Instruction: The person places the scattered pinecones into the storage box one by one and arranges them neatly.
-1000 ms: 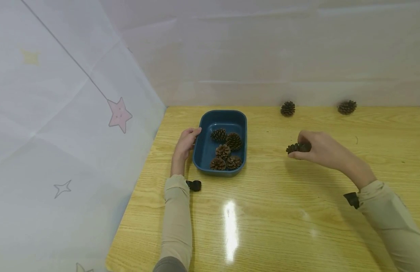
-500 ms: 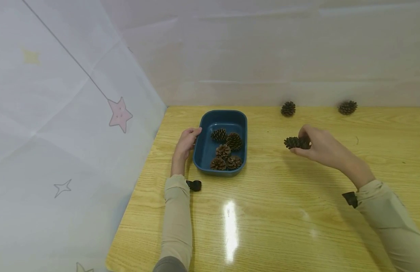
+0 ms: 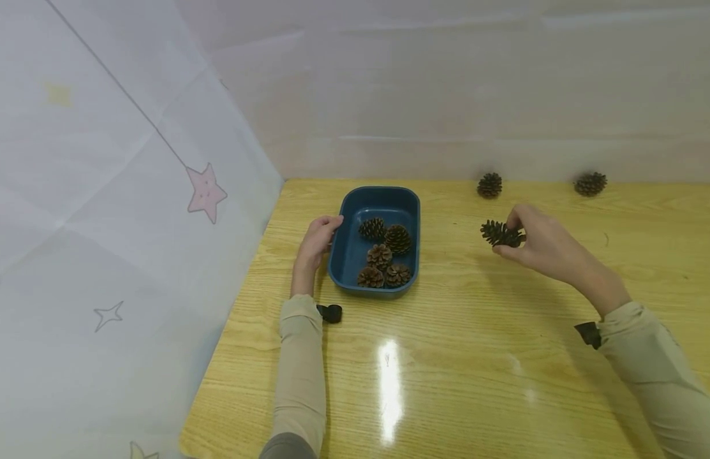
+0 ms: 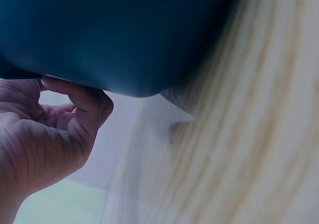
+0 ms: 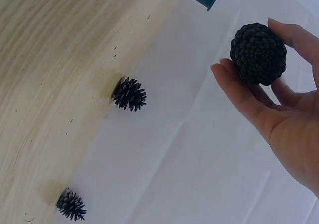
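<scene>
A dark brown pine cone (image 3: 500, 234) is pinched between the thumb and fingers of my right hand (image 3: 547, 250), raised over the table right of the blue plastic bin (image 3: 344, 280). The right wrist view shows the held pine cone (image 5: 258, 54) base-on, the fingertips around its sides. My left hand (image 3: 317, 241) grips the bin's left side, thumb at the rim. From the left wrist, bent fingers (image 4: 82, 102) show against the bin's wall (image 4: 124, 45). Inside the bin lie several pine cones (image 3: 379, 256), gathered toward its right and near end.
Two more pine cones stand along the table's back edge, one pine cone (image 3: 490, 185) behind my right hand and another pine cone (image 3: 591, 183) farther right. A pale sheet (image 3: 423, 95) hangs behind the wooden table (image 3: 458, 382); a star-printed sheet (image 3: 131, 242) is at the left.
My right hand has lifted the pine cone slightly away from me, and the cone has tilted in the fingers. The left hand keeps its hold on the bin.
</scene>
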Demonstrator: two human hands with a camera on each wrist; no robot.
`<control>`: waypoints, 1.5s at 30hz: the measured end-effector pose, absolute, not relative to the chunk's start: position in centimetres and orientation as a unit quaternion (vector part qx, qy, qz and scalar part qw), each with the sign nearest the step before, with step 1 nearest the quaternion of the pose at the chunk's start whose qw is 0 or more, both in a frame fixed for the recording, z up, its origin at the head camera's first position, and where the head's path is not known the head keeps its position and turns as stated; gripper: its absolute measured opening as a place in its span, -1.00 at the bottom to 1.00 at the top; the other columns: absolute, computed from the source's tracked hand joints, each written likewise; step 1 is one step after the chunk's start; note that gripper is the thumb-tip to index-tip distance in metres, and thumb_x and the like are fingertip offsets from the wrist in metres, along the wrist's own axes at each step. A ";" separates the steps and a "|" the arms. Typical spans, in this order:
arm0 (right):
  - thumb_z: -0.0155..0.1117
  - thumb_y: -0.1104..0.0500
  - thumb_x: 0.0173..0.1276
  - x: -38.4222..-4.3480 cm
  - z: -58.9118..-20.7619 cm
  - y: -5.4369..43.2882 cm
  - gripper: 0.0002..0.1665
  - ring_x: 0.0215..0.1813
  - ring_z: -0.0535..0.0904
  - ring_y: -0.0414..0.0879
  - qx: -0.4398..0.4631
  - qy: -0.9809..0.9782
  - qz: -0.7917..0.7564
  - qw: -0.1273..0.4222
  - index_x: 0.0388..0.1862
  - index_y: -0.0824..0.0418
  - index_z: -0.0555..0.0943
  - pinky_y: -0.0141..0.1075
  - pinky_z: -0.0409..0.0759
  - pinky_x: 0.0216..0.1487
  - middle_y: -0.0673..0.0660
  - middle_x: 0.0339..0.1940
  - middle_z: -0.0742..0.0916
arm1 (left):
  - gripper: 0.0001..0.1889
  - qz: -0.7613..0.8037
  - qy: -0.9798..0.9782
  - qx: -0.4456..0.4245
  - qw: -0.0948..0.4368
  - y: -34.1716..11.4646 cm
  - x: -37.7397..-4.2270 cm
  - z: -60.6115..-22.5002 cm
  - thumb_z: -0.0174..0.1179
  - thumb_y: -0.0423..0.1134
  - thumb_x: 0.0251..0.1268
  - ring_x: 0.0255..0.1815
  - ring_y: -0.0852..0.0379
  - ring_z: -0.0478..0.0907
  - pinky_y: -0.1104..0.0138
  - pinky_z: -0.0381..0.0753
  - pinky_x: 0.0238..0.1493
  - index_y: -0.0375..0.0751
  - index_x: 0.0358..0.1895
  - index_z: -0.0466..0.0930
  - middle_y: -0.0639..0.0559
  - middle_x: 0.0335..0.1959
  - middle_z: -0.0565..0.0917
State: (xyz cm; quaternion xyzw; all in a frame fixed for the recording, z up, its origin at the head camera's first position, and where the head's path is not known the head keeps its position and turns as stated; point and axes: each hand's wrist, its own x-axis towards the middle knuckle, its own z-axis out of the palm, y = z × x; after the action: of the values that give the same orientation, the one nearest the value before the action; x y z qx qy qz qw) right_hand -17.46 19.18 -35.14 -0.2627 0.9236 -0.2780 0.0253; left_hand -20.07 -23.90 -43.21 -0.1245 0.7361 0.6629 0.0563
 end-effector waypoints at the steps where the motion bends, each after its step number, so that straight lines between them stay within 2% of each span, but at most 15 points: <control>1: 0.49 0.23 0.36 -17.5 -35.1 19.1 -0.49 -0.09 0.59 0.27 -0.263 0.923 -0.281 0.024 0.05 0.48 0.44 0.16 0.56 -0.06 0.45 -0.04 0.62 | -0.61 0.663 0.736 -0.125 0.056 -23.9 -20.1 -43.2 0.13 -0.05 0.63 -0.54 0.23 0.46 0.39 0.49 -0.47 -0.41 0.03 0.58 0.08 -0.47 0.53; 5: 0.47 0.26 0.37 -17.7 -34.9 18.8 -0.35 0.16 0.54 0.40 -0.257 0.919 -0.297 0.021 0.27 0.53 0.38 0.27 0.51 0.10 0.52 0.10 0.59 | -0.65 0.662 0.737 -0.124 0.058 -23.9 -20.1 -43.3 0.13 -0.04 0.63 -0.55 0.23 0.44 0.38 0.46 -0.49 -0.33 -0.03 0.60 0.09 -0.49 0.52; 9: 0.47 0.23 0.39 -17.8 -34.6 18.6 -0.24 0.22 0.51 0.40 -0.262 0.919 -0.294 0.007 0.43 0.49 0.33 0.29 0.48 0.14 0.51 0.19 0.57 | -0.64 0.662 0.737 -0.121 0.059 -23.9 -20.1 -43.3 0.12 -0.03 0.63 -0.54 0.22 0.45 0.37 0.46 -0.48 -0.32 0.00 0.61 0.08 -0.48 0.53; 16: 0.46 0.20 0.41 -17.9 -34.4 18.3 -0.38 0.22 0.49 0.36 -0.280 0.916 -0.285 -0.032 0.33 0.43 0.47 0.27 0.46 0.14 0.44 0.24 0.56 | -0.62 0.661 0.737 -0.124 0.061 -24.0 -20.0 -43.3 0.12 -0.04 0.63 -0.51 0.21 0.49 0.36 0.51 -0.45 -0.36 0.07 0.59 0.06 -0.43 0.56; 28: 0.47 0.19 0.41 -18.1 -34.6 17.6 -0.41 0.17 0.51 0.38 -0.281 0.914 -0.286 -0.058 0.27 0.48 0.49 0.26 0.48 0.09 0.46 0.17 0.59 | -0.59 0.663 0.736 -0.122 0.060 -24.0 -20.0 -43.2 0.13 -0.05 0.63 -0.52 0.20 0.45 0.36 0.48 -0.46 -0.43 0.08 0.57 0.02 -0.43 0.53; 36: 0.42 0.17 0.44 -18.2 -34.3 17.0 -0.35 0.24 0.48 0.41 -0.273 0.915 -0.295 -0.050 0.34 0.50 0.44 0.29 0.45 0.16 0.50 0.25 0.56 | -0.55 0.661 0.739 -0.120 0.061 -24.0 -19.9 -43.2 0.12 -0.04 0.63 -0.51 0.19 0.45 0.37 0.47 -0.47 -0.47 0.14 0.55 0.00 -0.41 0.53; 45: 0.41 0.20 0.44 -18.1 -34.0 16.6 -0.37 0.22 0.48 0.41 -0.273 0.911 -0.305 -0.045 0.35 0.50 0.43 0.28 0.44 0.16 0.50 0.25 0.56 | -0.52 0.659 0.740 -0.123 0.061 -23.9 -20.0 -43.1 0.12 -0.04 0.63 -0.49 0.19 0.46 0.37 0.49 -0.45 -0.50 0.17 0.54 -0.05 -0.36 0.53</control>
State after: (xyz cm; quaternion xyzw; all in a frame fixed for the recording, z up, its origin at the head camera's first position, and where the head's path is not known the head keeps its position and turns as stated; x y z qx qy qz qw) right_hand -18.13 16.56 -34.04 -0.2726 0.9114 -0.3051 -0.0449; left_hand -19.97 -23.93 -43.13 -0.1235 0.7396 0.6588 0.0609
